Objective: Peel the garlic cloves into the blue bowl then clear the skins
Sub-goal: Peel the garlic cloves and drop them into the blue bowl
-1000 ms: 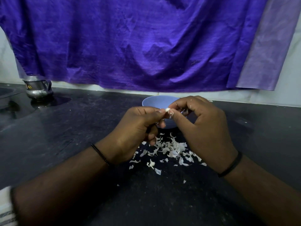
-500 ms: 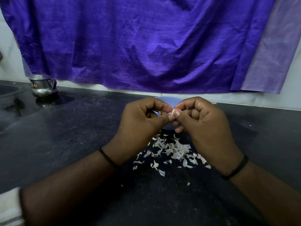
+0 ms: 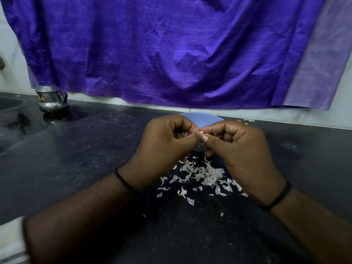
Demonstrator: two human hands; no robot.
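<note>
two hands meeting over the blue bowl (image 3: 202, 120), fingertips touching. left hand (image 3: 162, 141) curled, thumb and forefinger pinching a small garlic clove (image 3: 201, 133); right hand (image 3: 242, 149) curled too, thumb and forefinger nipping the same clove from the other side. bowl on the dark surface (image 3: 76, 159), mostly hidden behind both hands. loose pile of pale skins (image 3: 200, 174) scattered on the surface just below the hands, near the bowl. steel jug (image 3: 52, 100) far left, purple cloth (image 3: 171, 54) hanging behind.
</note>
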